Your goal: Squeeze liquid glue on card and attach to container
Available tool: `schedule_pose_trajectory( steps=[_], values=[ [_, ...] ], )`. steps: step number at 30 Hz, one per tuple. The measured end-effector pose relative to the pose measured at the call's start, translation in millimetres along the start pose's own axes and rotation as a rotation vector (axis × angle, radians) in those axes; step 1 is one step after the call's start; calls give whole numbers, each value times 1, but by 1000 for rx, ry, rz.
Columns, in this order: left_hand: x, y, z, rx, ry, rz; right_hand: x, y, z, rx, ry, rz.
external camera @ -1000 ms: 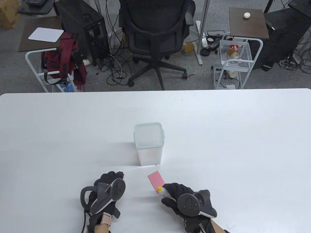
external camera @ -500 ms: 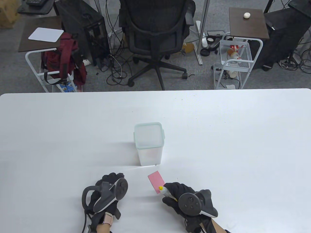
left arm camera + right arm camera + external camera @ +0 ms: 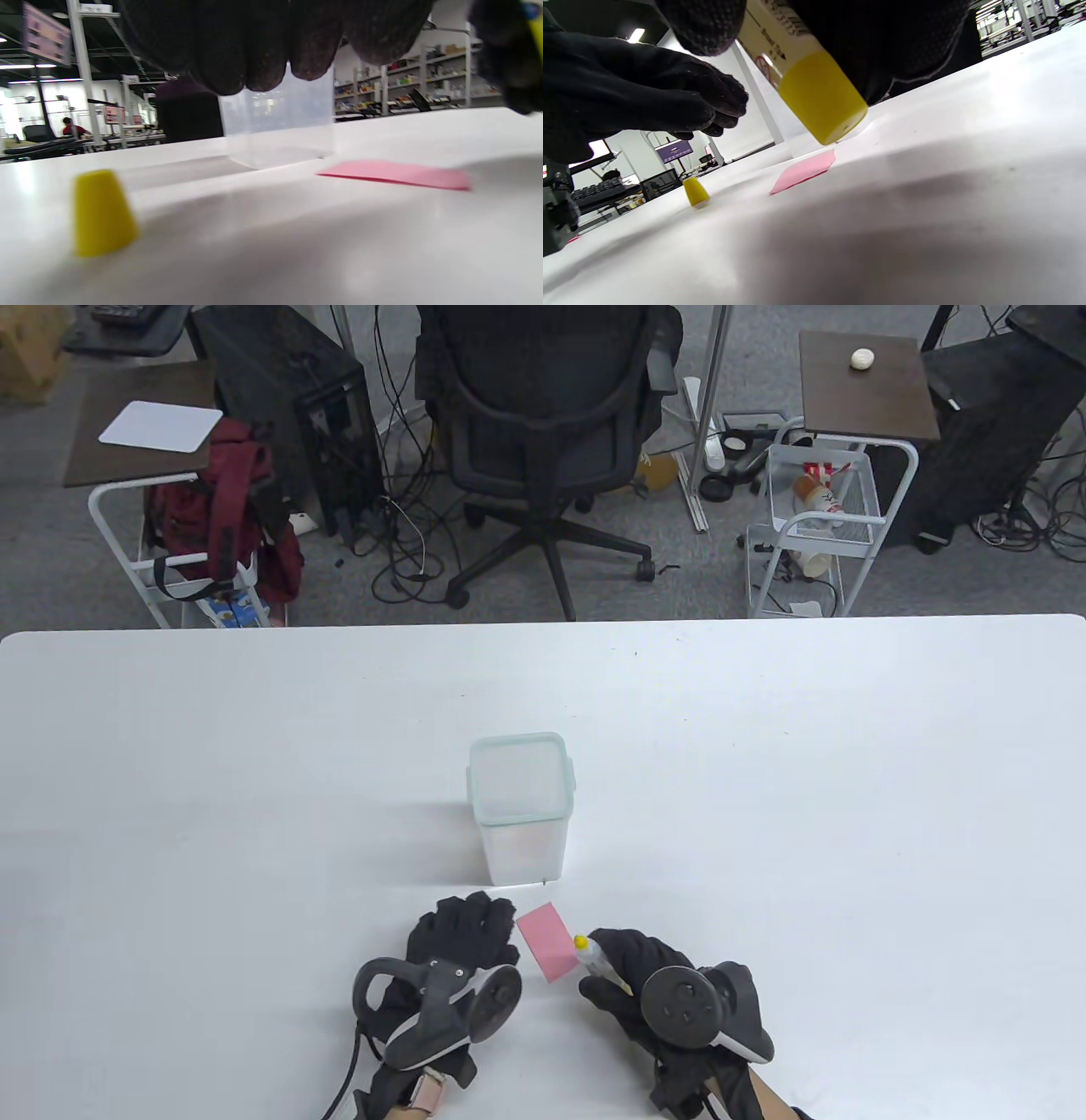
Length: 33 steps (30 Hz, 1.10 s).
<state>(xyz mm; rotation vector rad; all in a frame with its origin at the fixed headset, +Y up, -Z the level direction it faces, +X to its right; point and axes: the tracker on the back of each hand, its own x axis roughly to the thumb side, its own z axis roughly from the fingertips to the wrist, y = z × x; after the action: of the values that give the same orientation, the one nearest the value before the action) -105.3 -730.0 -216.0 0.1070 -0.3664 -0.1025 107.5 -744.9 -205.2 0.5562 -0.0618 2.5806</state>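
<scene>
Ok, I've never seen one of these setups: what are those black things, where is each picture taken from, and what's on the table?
No robot here: they are a person's two gloved hands, each with a tracker strapped to its back. One camera looks down at the table; one sits on each wrist, low over the surface. The left hand hovers flat beside the pink card, holding nothing. The right hand holds a glue bottle, its yellow tip pointed down toward the card. On the white table lies the card; a clear container stands behind it. The small yellow cap stands alone, seen only from the wrists.
</scene>
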Motion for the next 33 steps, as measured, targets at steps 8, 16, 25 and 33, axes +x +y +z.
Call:
schedule_pose_trajectory(
  steps=[8,16,25,33],
  values=[
    [40,-12,-37,-292,-12,-94,-12,-8,-3,-63,102,-54],
    [46,-25,-37,-301,-30,-185,-16,-10,-4,-79,124,-49],
    [47,-23,-38,-200,0,-208,-20,-11,-5,-91,151,-62],
    [18,6,-22,-75,46,216,-20,-15,-3,-102,129,-48]
  ],
)
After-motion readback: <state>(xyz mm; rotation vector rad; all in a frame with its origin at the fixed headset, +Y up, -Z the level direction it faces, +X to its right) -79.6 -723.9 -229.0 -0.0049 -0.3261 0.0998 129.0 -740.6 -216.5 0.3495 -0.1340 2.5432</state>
